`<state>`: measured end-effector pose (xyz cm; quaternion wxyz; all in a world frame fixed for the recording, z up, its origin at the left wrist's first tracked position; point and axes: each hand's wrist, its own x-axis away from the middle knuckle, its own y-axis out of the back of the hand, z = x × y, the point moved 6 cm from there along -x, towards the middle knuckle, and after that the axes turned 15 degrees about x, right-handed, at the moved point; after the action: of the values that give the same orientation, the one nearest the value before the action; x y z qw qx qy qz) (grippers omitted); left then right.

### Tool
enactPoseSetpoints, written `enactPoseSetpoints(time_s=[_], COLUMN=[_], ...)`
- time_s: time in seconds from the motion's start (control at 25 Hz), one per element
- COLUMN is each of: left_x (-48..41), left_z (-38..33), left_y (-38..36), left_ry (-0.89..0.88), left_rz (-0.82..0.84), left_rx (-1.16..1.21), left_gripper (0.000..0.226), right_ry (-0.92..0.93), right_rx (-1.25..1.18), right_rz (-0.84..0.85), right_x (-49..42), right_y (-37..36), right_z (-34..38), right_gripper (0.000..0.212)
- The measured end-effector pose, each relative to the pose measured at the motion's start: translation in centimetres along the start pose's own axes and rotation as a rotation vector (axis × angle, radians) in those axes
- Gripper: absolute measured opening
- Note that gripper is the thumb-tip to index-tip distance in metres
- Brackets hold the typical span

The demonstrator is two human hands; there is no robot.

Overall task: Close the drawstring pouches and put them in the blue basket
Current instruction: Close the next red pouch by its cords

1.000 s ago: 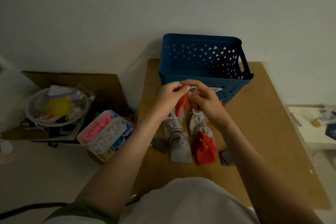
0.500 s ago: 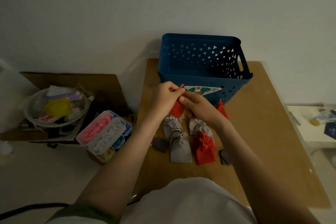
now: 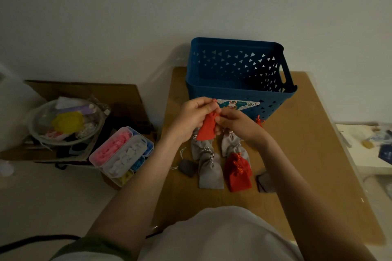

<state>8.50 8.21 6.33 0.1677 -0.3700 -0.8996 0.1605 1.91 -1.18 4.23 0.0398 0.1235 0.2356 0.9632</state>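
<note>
At the far left a clear bowl [image 3: 31,127] of odds and ends sits on a sheet of cardboard [image 3: 118,93], and just right of it lies a compartment box [image 3: 106,168] with pink, white, blue and yellow pieces. Next comes the counter [image 3: 307,154], where the work is. The left hand [image 3: 193,116] has its fingers curled and pinches the top of a red pouch [image 3: 206,127]. The right hand [image 3: 237,125] grips the same pouch at its right edge, fingers bent round the cloth. Whether it has hold of the cord I cannot tell. A second ago both hands were up against the front rim of the blue basket [image 3: 237,93] and only a sliver of red showed. Now they have dropped a little toward the person, and the pouch hangs full length between them, in the air just in front of the basket's label. Its neck looks narrow, so I judge the drawstring is being pulled or is nearly tight, with the drop into the basket yet to come. Below the hands lie grey pouches [image 3: 210,174], red pouches [image 3: 238,171] and two dark ones [image 3: 187,167], most already cinched. One more red one [image 3: 259,122] rests against the basket's foot. No pouch shows inside the basket from here.
</note>
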Motion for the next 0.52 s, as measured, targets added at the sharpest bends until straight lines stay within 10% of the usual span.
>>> enactPoseSetpoints(time_s=[0.52], left_x=[-0.5], left_z=[1.0], left_y=[1.0], left_ry=[-0.045], left_rz=[-0.174], left_rx=[-0.069], left_gripper=[0.018], right_ry=[-0.071], right_rx=[0.108], right_rz=[-0.207], right_x=[0.1], right_y=[1.4], right_z=[-1.9], right_gripper=[0.026])
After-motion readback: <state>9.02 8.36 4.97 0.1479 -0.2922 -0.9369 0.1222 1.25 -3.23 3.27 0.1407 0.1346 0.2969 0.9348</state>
